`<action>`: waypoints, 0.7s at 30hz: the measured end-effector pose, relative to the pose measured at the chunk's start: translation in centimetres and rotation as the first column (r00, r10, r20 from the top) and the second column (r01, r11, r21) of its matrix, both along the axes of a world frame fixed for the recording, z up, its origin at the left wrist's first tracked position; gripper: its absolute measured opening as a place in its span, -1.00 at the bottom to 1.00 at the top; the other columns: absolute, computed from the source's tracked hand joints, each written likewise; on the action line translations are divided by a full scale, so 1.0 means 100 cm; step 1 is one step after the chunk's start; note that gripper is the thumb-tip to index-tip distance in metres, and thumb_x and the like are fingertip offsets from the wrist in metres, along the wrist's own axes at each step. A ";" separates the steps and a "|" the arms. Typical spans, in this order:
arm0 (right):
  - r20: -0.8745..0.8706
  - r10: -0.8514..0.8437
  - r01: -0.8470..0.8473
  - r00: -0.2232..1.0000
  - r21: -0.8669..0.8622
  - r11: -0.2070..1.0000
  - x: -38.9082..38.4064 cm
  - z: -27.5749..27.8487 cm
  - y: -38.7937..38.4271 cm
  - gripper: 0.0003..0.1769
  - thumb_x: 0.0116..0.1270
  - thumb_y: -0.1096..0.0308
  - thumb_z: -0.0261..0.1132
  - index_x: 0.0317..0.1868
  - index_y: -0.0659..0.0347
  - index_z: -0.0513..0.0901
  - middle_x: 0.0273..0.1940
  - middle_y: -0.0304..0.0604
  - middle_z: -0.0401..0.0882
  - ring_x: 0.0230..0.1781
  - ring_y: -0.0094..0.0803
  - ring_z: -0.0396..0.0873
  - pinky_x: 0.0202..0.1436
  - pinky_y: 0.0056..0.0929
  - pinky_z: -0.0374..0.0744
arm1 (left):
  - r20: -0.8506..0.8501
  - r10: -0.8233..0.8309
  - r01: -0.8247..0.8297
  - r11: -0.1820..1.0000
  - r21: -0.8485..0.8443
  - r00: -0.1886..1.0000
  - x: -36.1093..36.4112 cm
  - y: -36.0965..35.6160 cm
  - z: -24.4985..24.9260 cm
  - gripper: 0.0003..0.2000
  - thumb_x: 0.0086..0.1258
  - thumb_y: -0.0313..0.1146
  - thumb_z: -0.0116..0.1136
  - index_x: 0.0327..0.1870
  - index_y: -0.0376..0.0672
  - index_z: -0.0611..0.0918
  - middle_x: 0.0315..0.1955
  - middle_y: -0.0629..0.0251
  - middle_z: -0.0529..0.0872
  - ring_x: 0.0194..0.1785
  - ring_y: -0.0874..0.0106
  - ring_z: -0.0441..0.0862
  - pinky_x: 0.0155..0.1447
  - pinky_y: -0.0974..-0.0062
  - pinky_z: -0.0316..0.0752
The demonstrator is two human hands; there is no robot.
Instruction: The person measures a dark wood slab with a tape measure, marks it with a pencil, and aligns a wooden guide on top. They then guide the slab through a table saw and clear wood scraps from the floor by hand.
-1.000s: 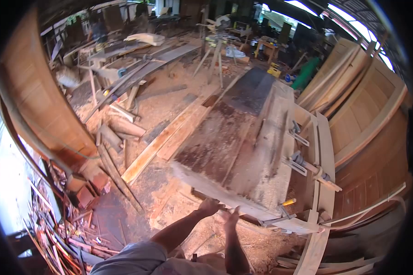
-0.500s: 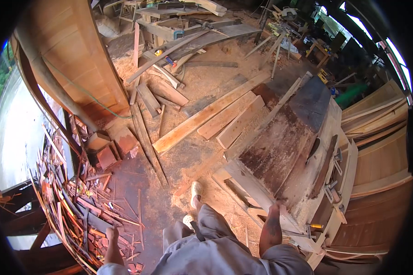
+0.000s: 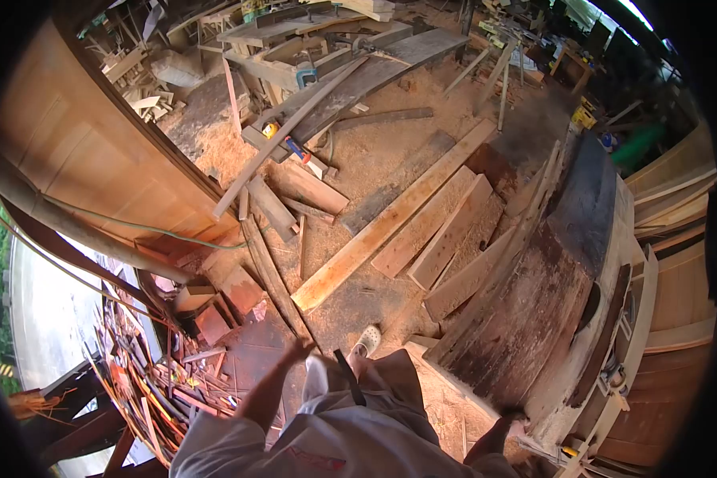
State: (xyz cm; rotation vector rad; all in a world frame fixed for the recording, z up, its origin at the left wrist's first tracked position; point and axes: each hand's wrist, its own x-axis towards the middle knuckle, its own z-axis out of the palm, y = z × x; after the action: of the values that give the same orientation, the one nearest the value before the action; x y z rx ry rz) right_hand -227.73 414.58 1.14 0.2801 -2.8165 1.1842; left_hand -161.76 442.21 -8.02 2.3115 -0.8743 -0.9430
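My left hand (image 3: 298, 349) hangs in front of my body, apparently empty with its fingers loosely extended, over the lower end of a long dark strip of wood (image 3: 271, 279) on the floor. My right hand (image 3: 513, 422) is low at my right side, right at the near edge of the wooden workbench (image 3: 526, 319). Its fingers are small and shadowed in this view. The bench top is dark, worn and dusted with sawdust. A long pale board (image 3: 390, 223) and shorter planks (image 3: 454, 231) lie on the floor ahead of my clog (image 3: 369, 338).
A heap of wood offcuts (image 3: 167, 382) lies to my left, below a leaning panelled door (image 3: 111, 151). Clamps (image 3: 613, 378) sit along the bench's right side. Ahead stands another work table with a blue clamp (image 3: 306, 77). More panels (image 3: 677, 295) stack at the right.
I have moved forward along the bench, and the view has swung left. My left hand has come from above the offcuts to in front of my body. My right hand stays by the bench edge.
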 end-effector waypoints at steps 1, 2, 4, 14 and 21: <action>0.011 -0.034 0.034 0.999 -0.001 0.999 0.004 0.011 0.000 -0.19 0.33 -0.16 0.03 0.18 0.53 0.21 -0.16 0.40 0.58 -0.17 0.28 0.60 -0.12 0.14 0.58 | 0.009 0.024 -0.024 1.000 -0.005 1.000 0.024 -0.031 0.013 -0.55 0.33 0.04 0.16 -0.10 -0.24 0.68 -0.26 -0.12 0.72 -0.12 0.05 0.71 -0.05 0.16 0.56; 0.033 -0.073 0.073 0.997 -0.013 0.997 0.012 0.017 -0.007 -0.18 0.33 -0.17 0.03 0.18 0.54 0.21 -0.15 0.41 0.58 -0.14 0.28 0.60 -0.10 0.14 0.58 | 0.042 0.054 -0.053 0.998 -0.020 0.998 0.047 -0.056 0.027 -0.57 0.33 0.01 0.15 -0.10 -0.23 0.68 -0.27 -0.12 0.72 -0.12 0.06 0.71 -0.06 0.17 0.57; 0.065 -0.103 0.105 0.993 -0.031 0.994 0.027 0.030 -0.015 -0.17 0.33 -0.19 0.03 0.18 0.54 0.22 -0.13 0.42 0.57 -0.12 0.28 0.60 -0.08 0.12 0.58 | 0.052 0.118 -0.116 0.992 -0.048 0.992 0.086 -0.096 0.064 -0.62 0.32 -0.06 0.14 -0.13 -0.23 0.68 -0.29 -0.11 0.72 -0.14 0.06 0.71 -0.07 0.19 0.57; 0.052 0.424 -0.326 0.904 0.726 0.606 -0.053 -0.006 0.081 -0.57 0.44 0.06 0.00 -0.07 0.19 0.65 -0.17 0.11 0.67 -0.19 -0.02 0.67 -0.19 -0.06 0.59 | 0.054 -0.360 0.327 0.894 0.307 0.932 0.170 -0.079 0.010 -0.50 0.32 0.14 0.08 -0.05 -0.15 0.67 -0.20 -0.09 0.71 -0.15 0.05 0.68 -0.07 0.14 0.57; 0.756 0.219 -0.784 0.617 0.616 0.081 0.137 0.071 0.088 -0.61 0.44 0.14 0.00 -0.18 0.18 0.70 -0.19 0.01 0.65 -0.15 -0.08 0.62 -0.10 -0.13 0.55 | -0.093 0.203 -0.110 0.801 0.588 0.975 0.203 -0.073 -0.035 -0.46 0.24 0.09 0.18 -0.13 -0.33 0.67 -0.23 -0.13 0.72 -0.09 0.04 0.69 -0.02 0.14 0.56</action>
State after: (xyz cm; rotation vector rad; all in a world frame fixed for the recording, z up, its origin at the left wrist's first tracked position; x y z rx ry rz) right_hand -213.99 423.35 8.20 1.3787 -3.5734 -0.9568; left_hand -141.48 434.93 -11.52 2.7060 -0.3372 -1.4457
